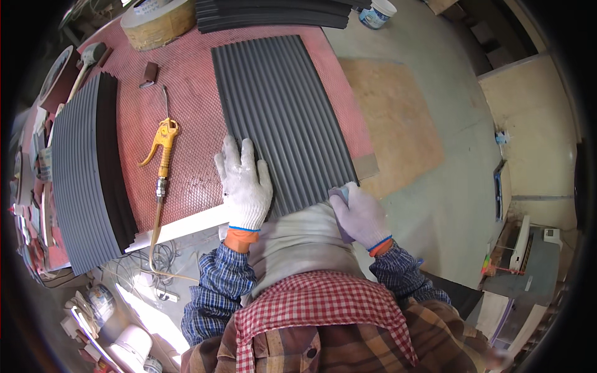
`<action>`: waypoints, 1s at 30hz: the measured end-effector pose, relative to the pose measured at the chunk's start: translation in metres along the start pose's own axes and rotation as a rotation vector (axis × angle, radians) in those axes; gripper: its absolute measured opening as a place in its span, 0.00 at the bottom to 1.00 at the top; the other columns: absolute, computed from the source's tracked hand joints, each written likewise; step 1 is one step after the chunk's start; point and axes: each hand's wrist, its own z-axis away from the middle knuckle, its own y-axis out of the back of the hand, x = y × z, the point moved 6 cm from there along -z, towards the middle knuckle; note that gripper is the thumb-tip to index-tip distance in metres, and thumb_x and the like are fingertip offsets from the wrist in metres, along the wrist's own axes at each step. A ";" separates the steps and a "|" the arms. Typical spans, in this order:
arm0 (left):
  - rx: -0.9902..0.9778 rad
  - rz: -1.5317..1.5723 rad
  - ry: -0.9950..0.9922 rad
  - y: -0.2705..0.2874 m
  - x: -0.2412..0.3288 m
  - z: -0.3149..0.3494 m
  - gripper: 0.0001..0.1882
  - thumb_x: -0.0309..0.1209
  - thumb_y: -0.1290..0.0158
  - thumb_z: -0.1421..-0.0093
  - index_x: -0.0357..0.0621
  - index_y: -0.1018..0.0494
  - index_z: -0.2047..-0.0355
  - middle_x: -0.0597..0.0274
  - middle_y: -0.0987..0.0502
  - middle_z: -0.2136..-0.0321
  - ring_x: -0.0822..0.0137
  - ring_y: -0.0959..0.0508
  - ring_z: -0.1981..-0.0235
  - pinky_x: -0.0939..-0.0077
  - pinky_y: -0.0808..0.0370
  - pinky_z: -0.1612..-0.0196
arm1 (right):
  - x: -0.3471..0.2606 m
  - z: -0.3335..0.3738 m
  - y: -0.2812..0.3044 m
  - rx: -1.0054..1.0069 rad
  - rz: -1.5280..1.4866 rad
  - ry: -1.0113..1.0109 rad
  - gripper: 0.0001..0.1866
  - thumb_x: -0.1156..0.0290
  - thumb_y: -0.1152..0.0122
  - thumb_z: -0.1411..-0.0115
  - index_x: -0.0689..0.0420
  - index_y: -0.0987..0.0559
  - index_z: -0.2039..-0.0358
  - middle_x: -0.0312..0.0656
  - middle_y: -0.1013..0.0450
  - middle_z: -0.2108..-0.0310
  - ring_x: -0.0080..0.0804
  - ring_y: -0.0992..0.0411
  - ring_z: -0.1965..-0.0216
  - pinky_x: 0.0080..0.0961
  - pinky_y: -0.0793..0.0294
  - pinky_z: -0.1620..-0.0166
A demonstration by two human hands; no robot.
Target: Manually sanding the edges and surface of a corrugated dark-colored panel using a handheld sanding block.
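A dark grey ribbed panel (280, 118) lies lengthwise on the red mesh-covered table (186, 118), its near end close to my body. My left hand (244, 186), in a white knit glove, rests flat with fingers stretched on the panel's left edge near that end. At the near right corner, my gloved right hand (362, 214) is closed around a grey-purple strip (342, 194), which touches the panel's edge. The strip's exact kind is hard to make out. A yellow air blow gun (165, 140) with a hose lies left of the panel.
Stacked ribbed panels (87, 161) stand along the table's left side, with more panels (273, 13) at the far end. A tape roll (155, 25), a small brown folded piece (149, 73) and a mallet (90, 56) lie about. A white bucket (377, 13) stands beyond the table.
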 end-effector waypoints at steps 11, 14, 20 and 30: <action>-0.104 0.024 0.037 0.002 0.002 -0.007 0.27 0.29 0.48 0.38 0.29 0.34 0.40 0.25 0.40 0.36 0.34 0.38 0.34 0.38 0.48 0.29 | -0.068 -0.148 0.031 0.114 0.119 0.148 0.19 0.54 0.46 0.34 0.59 0.23 0.59 0.57 0.21 0.62 0.57 0.22 0.58 0.52 0.23 0.54; -0.114 0.034 0.041 0.002 -0.001 -0.005 0.28 0.29 0.47 0.39 0.28 0.34 0.40 0.24 0.40 0.36 0.32 0.38 0.34 0.37 0.49 0.29 | -0.096 -0.208 0.042 0.155 0.126 0.183 0.22 0.53 0.47 0.35 0.60 0.22 0.56 0.58 0.21 0.58 0.58 0.23 0.54 0.51 0.24 0.49; -0.152 0.055 0.071 0.005 -0.003 -0.004 0.27 0.27 0.48 0.38 0.31 0.34 0.39 0.28 0.42 0.34 0.29 0.41 0.33 0.38 0.46 0.29 | -0.160 -0.311 0.068 0.201 0.150 0.297 0.24 0.56 0.50 0.36 0.63 0.19 0.53 0.61 0.22 0.53 0.59 0.24 0.50 0.48 0.26 0.44; -0.152 0.076 0.102 -0.003 -0.003 0.000 0.29 0.28 0.46 0.39 0.35 0.34 0.38 0.29 0.41 0.34 0.23 0.41 0.35 0.37 0.42 0.32 | -0.181 -0.357 0.080 0.248 0.153 0.298 0.23 0.61 0.48 0.40 0.61 0.17 0.52 0.59 0.22 0.51 0.57 0.23 0.48 0.46 0.25 0.44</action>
